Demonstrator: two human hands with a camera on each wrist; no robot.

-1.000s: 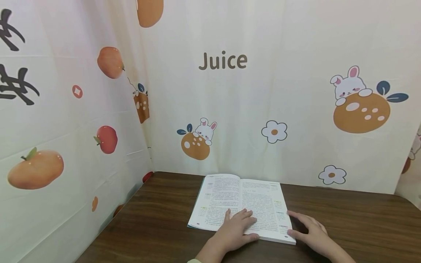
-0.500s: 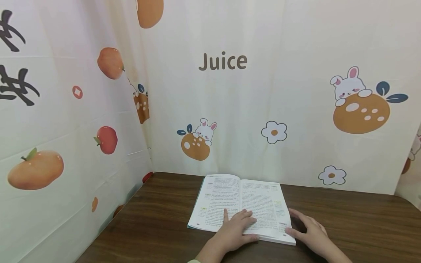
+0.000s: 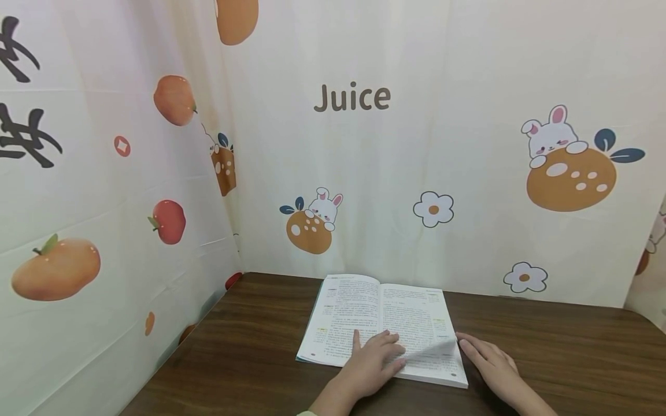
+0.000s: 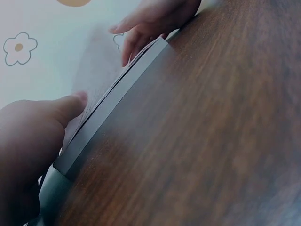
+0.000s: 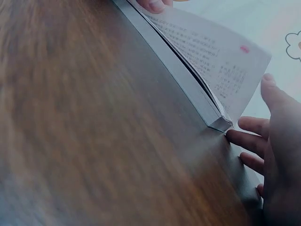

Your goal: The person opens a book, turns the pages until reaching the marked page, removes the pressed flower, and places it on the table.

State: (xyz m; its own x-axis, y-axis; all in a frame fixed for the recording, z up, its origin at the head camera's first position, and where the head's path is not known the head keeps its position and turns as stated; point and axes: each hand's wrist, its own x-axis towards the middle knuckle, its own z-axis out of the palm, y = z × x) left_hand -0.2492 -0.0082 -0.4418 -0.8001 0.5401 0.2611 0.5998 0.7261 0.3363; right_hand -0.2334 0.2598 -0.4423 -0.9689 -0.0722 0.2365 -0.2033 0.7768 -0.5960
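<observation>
A thick open book (image 3: pixel 354 306) lies on the brown table, its pages full of small print. My left hand (image 3: pixel 366 365) rests on the lower middle of it, fingers spread and thumb near the bottom edge. The lower outer corner of one right-hand page (image 5: pixel 221 52) stands raised and bent over. Beside that corner is my right hand (image 3: pixel 491 365), its thumb extended at the page's edge in the right wrist view. The other fingers of the right hand (image 5: pixel 287 150) are by the book's outer corner, fairly straight; no pinch on the page shows.
The dark wood-grain table (image 3: pixel 234 346) extends to both sides of the book. Directly behind it hangs a pale curtain (image 3: pixel 374 156) printed with rabbits, fruit and flowers, and another printed curtain (image 3: pixel 119 190) stands along the left side.
A right-hand page that lay flat has its lower outer corner lifted and bent leftward. The right hand's thumb has moved up along the book's edge. The left hand stays nearly in place.
</observation>
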